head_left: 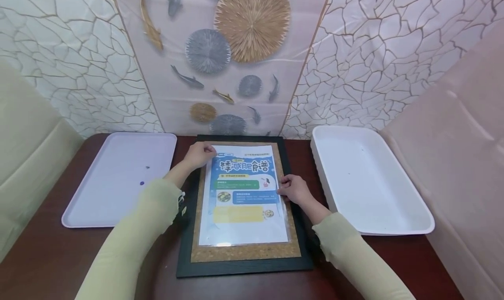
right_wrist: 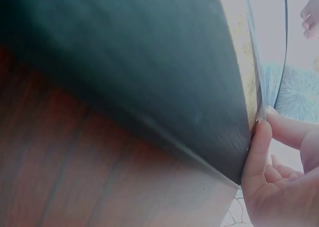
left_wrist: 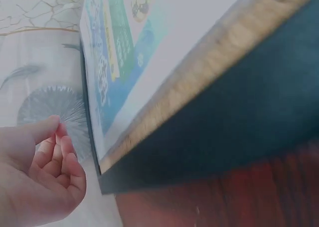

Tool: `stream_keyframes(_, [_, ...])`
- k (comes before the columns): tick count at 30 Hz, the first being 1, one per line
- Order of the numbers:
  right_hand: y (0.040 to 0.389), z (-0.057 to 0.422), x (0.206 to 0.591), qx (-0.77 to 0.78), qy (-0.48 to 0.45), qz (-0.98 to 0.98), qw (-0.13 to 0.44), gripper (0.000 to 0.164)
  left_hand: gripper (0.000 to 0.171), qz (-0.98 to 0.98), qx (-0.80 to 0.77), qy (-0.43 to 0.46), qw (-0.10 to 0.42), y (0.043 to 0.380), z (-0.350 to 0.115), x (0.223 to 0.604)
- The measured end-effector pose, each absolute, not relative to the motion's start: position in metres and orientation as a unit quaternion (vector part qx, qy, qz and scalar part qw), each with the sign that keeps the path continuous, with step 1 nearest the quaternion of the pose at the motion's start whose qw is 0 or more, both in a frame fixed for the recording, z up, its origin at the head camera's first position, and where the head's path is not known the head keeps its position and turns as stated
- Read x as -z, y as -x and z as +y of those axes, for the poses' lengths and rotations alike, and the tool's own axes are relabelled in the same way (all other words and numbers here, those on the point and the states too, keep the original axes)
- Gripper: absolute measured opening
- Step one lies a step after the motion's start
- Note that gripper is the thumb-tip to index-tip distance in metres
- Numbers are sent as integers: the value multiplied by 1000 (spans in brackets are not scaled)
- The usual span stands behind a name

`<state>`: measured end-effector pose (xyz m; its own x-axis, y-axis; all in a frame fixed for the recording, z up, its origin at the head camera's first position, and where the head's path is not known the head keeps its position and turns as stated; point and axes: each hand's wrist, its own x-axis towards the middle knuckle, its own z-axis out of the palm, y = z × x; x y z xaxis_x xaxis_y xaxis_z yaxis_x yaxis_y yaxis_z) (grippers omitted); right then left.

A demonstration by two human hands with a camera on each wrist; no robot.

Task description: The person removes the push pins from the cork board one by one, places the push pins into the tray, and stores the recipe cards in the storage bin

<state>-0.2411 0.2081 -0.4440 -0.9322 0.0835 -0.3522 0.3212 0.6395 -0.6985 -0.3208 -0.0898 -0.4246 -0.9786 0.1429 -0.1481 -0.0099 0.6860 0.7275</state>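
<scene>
A laminated sheet (head_left: 244,195) printed in blue, green and yellow with Chinese characters lies on a cork board (head_left: 252,252) with a black frame (head_left: 244,269). My right hand (head_left: 296,189) pinches the sheet's right edge; in the right wrist view the thumb and index finger (right_wrist: 261,137) meet at the clear margin. Over the sheet's top left corner hovers my left hand (head_left: 200,155). Its thumb and index tips meet and the other fingers curl, as the left wrist view shows of the hand (left_wrist: 50,172). Nothing shows between those tips, though something tiny could be hidden.
At the left on the dark red wooden table (head_left: 43,247) lies a shallow pale tray (head_left: 118,173) with a small purple piece (head_left: 142,183) and a small grey piece (head_left: 147,167). A deeper white tray (head_left: 370,182) stands at the right. A patterned wall covering (head_left: 252,94) rises behind.
</scene>
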Motion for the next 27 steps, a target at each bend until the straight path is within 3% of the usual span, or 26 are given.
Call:
stream_keyframes(10, [242, 207, 443, 405, -110, 896, 145, 39, 21, 918, -390, -45, 53, 294, -129, 422])
stream_keyframes(27, [238, 207, 443, 408, -119, 891, 158, 45, 22, 904, -421, -43, 63, 264, -169, 423])
